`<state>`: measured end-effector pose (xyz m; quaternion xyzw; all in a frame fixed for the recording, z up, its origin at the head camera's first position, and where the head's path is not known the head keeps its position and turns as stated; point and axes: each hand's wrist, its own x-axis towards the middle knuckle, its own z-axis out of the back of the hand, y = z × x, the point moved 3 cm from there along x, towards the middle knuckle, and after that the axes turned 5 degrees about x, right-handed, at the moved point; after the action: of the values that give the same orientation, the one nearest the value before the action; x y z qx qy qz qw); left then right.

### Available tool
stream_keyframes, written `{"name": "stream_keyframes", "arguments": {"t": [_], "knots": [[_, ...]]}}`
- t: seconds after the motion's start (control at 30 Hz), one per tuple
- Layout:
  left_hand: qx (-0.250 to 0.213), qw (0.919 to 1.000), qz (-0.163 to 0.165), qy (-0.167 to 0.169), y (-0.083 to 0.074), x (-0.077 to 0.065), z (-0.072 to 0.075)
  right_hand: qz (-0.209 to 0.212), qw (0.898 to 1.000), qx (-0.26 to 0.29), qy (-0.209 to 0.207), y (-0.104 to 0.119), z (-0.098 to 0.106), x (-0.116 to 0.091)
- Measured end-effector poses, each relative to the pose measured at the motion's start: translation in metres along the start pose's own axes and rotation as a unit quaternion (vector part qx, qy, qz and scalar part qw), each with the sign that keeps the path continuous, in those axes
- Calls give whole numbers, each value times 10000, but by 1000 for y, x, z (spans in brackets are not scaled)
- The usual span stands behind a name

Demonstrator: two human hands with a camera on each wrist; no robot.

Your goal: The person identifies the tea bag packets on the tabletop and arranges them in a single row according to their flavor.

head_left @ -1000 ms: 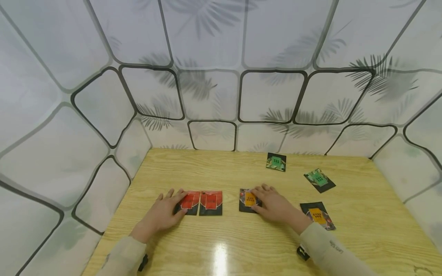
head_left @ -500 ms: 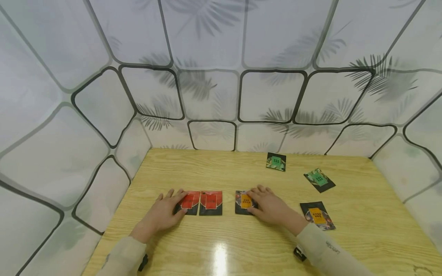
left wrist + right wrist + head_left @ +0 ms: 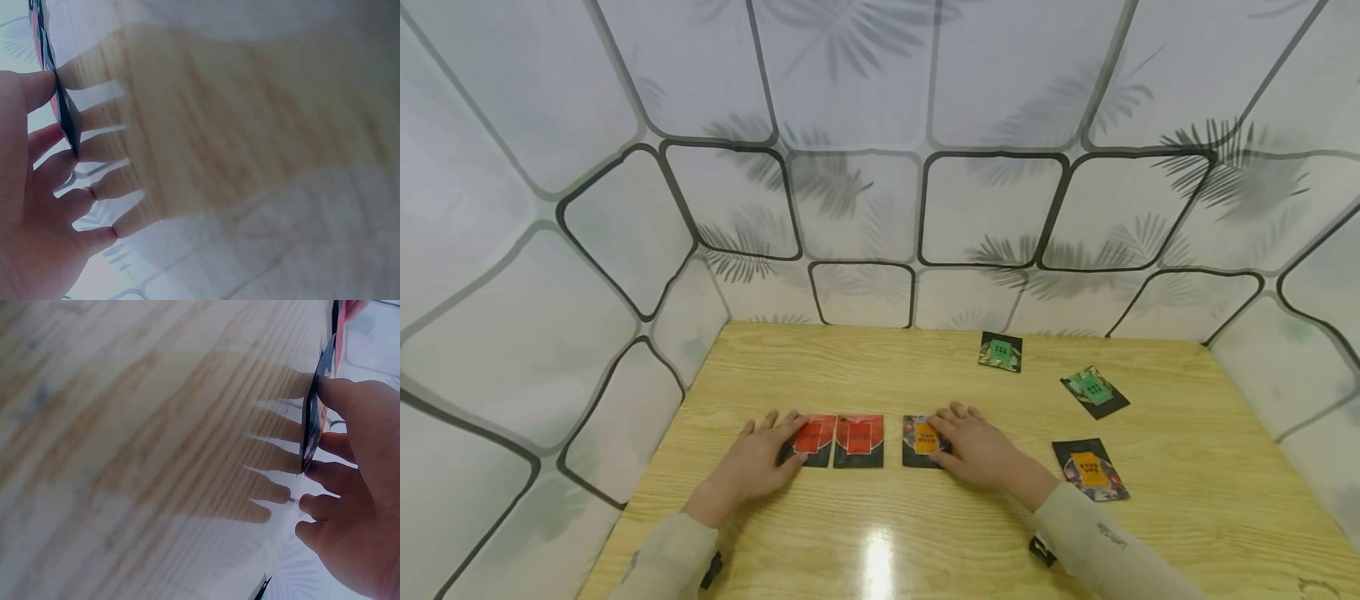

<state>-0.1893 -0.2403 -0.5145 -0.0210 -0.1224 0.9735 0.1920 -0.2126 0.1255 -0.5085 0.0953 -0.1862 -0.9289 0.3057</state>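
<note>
Two flat red-and-black packets lie side by side on the wooden table. My left hand (image 3: 758,464) rests on the left red packet (image 3: 809,439), thumb and fingers spread and partly covering it. The other red packet (image 3: 859,440) lies just to its right, its front uncovered. Farther right, my right hand (image 3: 982,447) has its thumb and fingertips on a dark packet with an orange label (image 3: 922,439). Its right side is hidden under the fingers. A narrow strip of table separates this packet from the red pair. In the right wrist view the orange-label packet (image 3: 315,406) appears edge-on under the thumb.
Beyond the right forearm lies a second orange-label packet (image 3: 1090,469). Two green-label packets lie farther back, one near the wall (image 3: 1000,352) and one tilted (image 3: 1094,392). Patterned fabric walls (image 3: 857,208) border the wooden table (image 3: 880,367) at the back and sides.
My right hand has slid the orange-label packet leftward across the table, narrowing its gap to the red packets. The left hand and both red packets have stayed in place.
</note>
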Motion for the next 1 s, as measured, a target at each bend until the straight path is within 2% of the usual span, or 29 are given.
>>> {"name": "stream_keyframes", "arguments": {"t": [0.63, 0.8, 1.0], "knots": [[-3, 10000, 56, 78, 0, 2, -1, -157, 9998, 93, 21, 3, 0, 1], [-42, 9999, 76, 71, -1, 2, 0, -217, 9994, 210, -181, -4, 6, -7], [-56, 10000, 59, 53, 1, 0, 0, -229, 9984, 95, -516, -24, 16, -25]]}}
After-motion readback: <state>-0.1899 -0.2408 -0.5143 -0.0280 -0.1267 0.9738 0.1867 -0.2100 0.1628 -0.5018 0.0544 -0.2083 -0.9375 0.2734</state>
